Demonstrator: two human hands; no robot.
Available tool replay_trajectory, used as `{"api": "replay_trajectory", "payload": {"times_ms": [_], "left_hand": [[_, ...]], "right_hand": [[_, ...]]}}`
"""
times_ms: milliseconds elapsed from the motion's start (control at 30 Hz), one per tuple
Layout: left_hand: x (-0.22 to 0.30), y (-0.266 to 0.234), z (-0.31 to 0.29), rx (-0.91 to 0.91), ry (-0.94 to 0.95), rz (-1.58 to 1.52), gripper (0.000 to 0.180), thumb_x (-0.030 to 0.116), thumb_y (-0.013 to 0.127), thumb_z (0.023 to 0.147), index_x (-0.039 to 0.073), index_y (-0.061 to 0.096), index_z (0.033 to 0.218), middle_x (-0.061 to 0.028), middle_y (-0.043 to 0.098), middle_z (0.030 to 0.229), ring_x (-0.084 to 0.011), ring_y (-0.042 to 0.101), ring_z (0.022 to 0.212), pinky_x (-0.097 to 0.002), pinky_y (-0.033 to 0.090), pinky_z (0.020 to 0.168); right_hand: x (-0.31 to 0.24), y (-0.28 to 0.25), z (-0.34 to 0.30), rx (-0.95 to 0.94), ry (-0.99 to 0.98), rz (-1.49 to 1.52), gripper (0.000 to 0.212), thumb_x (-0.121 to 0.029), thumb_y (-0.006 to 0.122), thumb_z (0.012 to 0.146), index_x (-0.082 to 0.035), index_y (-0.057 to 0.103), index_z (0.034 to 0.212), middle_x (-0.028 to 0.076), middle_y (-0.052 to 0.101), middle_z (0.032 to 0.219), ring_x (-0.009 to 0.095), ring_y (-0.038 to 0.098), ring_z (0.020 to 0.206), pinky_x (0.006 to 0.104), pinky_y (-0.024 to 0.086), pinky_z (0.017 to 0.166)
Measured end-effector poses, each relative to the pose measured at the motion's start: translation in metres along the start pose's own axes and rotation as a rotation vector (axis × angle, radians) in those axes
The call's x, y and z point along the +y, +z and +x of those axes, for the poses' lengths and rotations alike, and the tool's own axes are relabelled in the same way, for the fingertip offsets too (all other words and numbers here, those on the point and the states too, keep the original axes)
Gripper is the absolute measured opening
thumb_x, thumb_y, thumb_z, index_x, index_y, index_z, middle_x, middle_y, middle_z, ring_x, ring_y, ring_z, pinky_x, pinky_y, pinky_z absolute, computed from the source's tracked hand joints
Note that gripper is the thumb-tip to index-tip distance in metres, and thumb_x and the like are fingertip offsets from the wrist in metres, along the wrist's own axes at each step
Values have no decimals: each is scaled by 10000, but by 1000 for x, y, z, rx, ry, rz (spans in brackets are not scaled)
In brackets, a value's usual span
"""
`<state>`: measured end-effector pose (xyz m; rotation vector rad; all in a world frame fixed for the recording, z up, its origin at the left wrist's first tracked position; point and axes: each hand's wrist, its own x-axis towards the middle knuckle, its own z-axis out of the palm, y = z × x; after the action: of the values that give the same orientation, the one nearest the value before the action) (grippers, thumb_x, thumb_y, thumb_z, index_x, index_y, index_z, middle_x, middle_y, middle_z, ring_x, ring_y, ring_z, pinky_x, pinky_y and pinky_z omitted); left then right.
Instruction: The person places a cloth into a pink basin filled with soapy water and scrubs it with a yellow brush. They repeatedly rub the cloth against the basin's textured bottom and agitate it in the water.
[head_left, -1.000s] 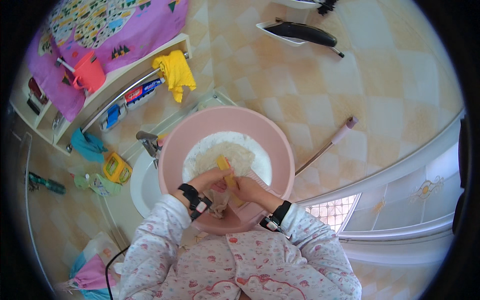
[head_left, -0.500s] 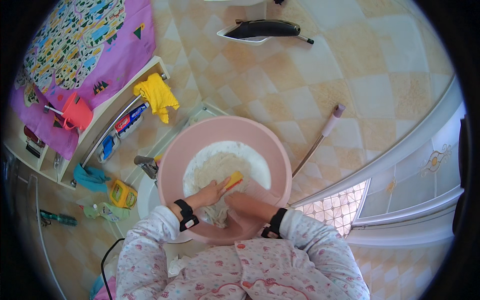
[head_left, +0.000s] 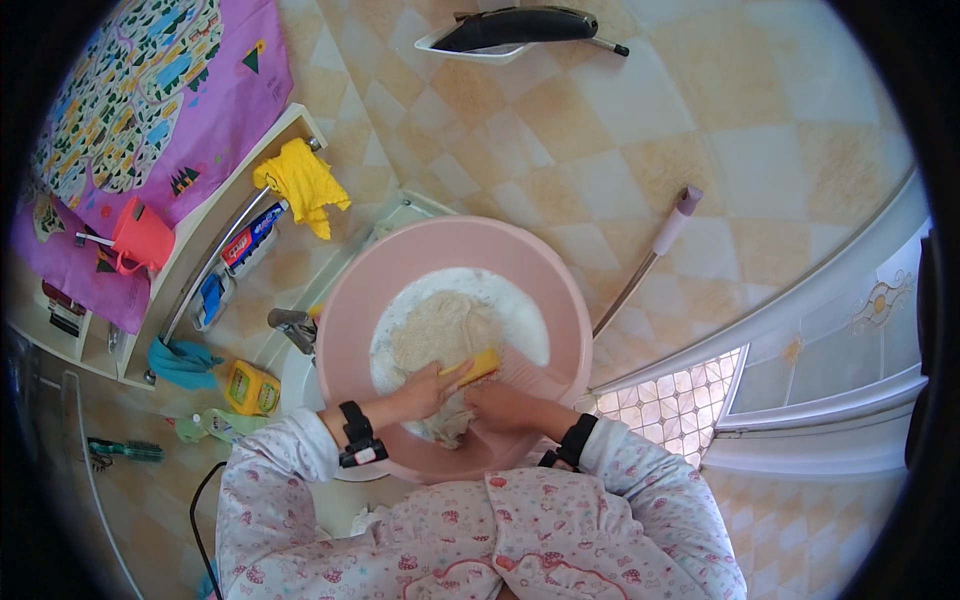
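A big pink basin (head_left: 352, 285) holds white sudsy water (head_left: 525, 315) and a soaked beige cloth (head_left: 440, 330). My left hand (head_left: 425, 390) is closed round a yellow scrub brush (head_left: 480, 367), whose bristle side lies near the cloth. Close beside it, my right hand (head_left: 492, 407) grips a bunched part of the cloth against the ribbed pink washboard surface (head_left: 530, 375) on the basin's right side. The right fingers are partly hidden. Both wrists wear black straps.
Behind the basin's left side is a metal faucet (head_left: 290, 325). A yellow bottle (head_left: 252, 388) and a green spray bottle (head_left: 215, 425) lie left. The shelf (head_left: 235, 190) carries a yellow cloth (head_left: 302, 185) and red cup (head_left: 143, 235). A pole (head_left: 650, 260) leans right.
The brush and my left hand have shifted slightly right within the basin. My right hand stays on the cloth. The whole view has tilted a little.
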<state>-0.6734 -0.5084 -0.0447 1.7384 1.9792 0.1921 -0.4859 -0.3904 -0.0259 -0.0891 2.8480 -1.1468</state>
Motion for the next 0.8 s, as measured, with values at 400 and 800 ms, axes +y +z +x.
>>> {"api": "replay_trajectory", "payload": {"times_ms": [400, 800], "left_hand": [[9, -15, 38, 2, -279, -189, 501, 246, 408, 931, 336, 273, 1405, -285, 491, 1042, -410, 538, 947, -449, 439, 812], [-31, -18, 86, 74, -466, -46, 509, 271, 395, 921, 336, 252, 1406, -261, 526, 1015, -418, 565, 878, -493, 458, 750]], "right_hand": [[4, 0, 0, 92, 64, -18, 133, -29, 561, 681, -5, 554, 812, 201, 605, 774, 370, 596, 794, 457, 458, 714], [0, 0, -8, 108, 140, -125, 149, -25, 574, 655, -17, 540, 800, 178, 611, 770, 363, 598, 781, 450, 462, 702]]}}
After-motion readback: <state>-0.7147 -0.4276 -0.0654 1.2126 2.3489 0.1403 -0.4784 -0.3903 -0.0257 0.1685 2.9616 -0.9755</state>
